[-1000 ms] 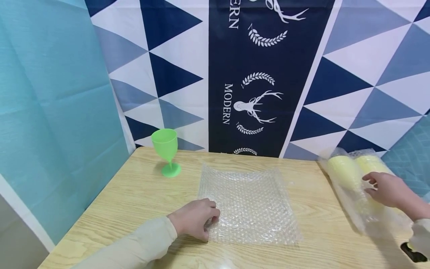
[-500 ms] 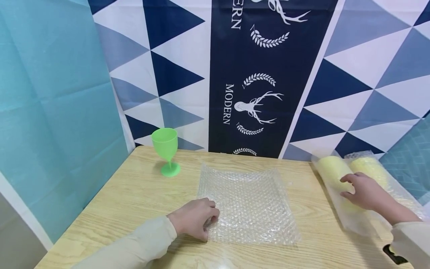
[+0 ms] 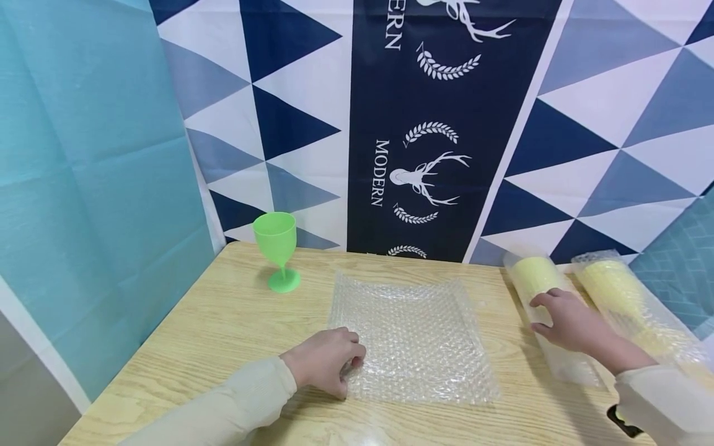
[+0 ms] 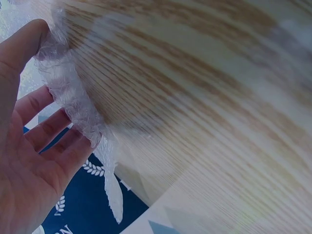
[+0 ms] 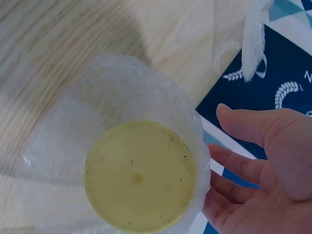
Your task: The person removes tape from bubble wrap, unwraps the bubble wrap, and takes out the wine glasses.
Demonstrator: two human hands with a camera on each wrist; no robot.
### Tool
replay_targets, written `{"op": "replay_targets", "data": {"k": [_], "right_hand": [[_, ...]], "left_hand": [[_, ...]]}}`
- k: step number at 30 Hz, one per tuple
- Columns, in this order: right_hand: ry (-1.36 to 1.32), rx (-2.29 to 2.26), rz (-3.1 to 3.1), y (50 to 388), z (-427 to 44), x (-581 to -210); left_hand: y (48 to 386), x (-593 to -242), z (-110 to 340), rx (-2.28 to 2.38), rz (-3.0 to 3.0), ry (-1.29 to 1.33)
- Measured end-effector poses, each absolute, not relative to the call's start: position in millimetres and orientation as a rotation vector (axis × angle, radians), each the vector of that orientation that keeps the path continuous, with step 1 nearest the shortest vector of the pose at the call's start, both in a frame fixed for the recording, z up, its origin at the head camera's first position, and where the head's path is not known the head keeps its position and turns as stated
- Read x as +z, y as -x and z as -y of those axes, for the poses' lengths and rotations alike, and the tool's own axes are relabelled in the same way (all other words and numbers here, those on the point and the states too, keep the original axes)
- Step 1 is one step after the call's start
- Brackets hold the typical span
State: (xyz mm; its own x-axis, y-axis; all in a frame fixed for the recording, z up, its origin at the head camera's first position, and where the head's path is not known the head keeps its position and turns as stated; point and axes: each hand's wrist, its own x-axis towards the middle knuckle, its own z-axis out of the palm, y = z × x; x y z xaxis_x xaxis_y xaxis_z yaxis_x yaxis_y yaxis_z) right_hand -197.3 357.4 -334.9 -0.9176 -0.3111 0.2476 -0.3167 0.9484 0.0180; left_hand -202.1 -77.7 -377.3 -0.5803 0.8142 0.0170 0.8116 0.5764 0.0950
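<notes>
Open lane on surface (image 3: 500, 328) between bubble-wrap sheet (image 3: 409, 341) and left wrapped package (image 3: 532, 274); another between sheet and upright green goblet (image 3: 276, 239). Right hand (image 3: 570, 321) obstructs near part of gap before right wrapped package (image 3: 613, 287).

Left hand (image 3: 325, 362) pinching — right hand (image 3: 570, 322) outstretched, loosely bent.
</notes>
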Motion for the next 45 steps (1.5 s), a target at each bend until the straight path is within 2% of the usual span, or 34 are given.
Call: {"op": "replay_targets", "data": {"k": [16, 24, 31, 38, 45], "right_hand": [[-0.604, 0.026, 2.806, 194, -332, -356], [-0.638, 0.087, 2.692, 195, -328, -345], [-0.527, 0.055, 2.590, 208, -368, -325], [-0.277, 0.022, 2.972, 211, -418, -317], [-0.124, 0.210, 3.130, 208, -427, -321]], "left_hand": [[202, -378, 77, 0.100, -2.775, -1.420], [204, -380, 76, 0.072, -2.773, -1.436], [204, -380, 76, 0.110, -2.762, -1.452], [203, -382, 75, 0.124, -2.765, -1.456], [203, -381, 77, 0.141, -2.764, -1.459]]}}
